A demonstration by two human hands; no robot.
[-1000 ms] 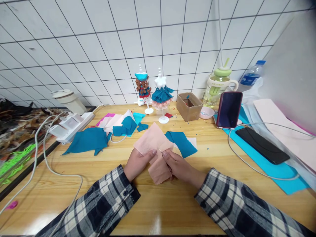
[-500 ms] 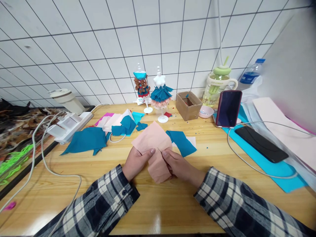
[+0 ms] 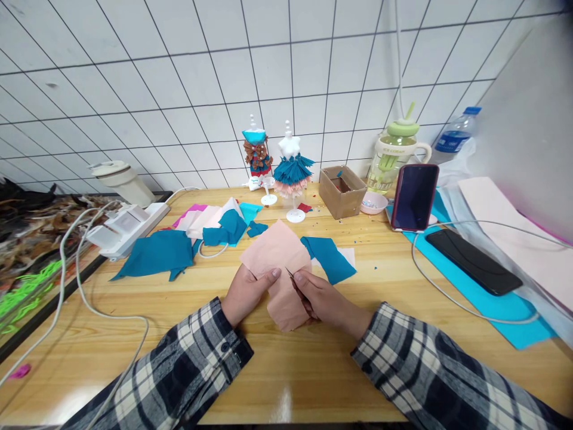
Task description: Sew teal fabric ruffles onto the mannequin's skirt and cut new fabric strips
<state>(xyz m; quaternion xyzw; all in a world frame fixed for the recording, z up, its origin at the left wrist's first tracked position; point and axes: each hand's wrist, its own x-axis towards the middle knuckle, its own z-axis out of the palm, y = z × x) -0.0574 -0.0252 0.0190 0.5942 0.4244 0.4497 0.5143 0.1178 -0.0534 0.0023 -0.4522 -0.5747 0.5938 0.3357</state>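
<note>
My left hand [image 3: 247, 292] pinches the left edge of a pink crepe paper sheet [image 3: 280, 248], thumb on top and fingers behind. A narrower flap of the sheet hangs down between my hands. My right hand [image 3: 326, 298] is closed around small scissors [image 3: 290, 276], whose thin tips stick out past the thumb onto the paper; their handles are mostly hidden in the hand. Just beyond lies a dark teal paper piece [image 3: 331, 260] over a pale pink scrap. Farther back stands a small white dress form [image 3: 290, 146] wearing a teal and pink paper skirt.
A second dressed form [image 3: 257, 155], a cardboard box [image 3: 342, 194] and a pink bowl [image 3: 373, 203] stand along the wall. Teal paper [image 3: 156, 254] and other scraps lie left. A power strip [image 3: 134, 230] with cables sits farther left. Right are two phones [image 3: 473, 261], [image 3: 415, 197] and a drink bottle [image 3: 396, 152].
The scissor tips have parted slightly and show more clearly at the paper. Both hands and the pink sheet have barely shifted.
</note>
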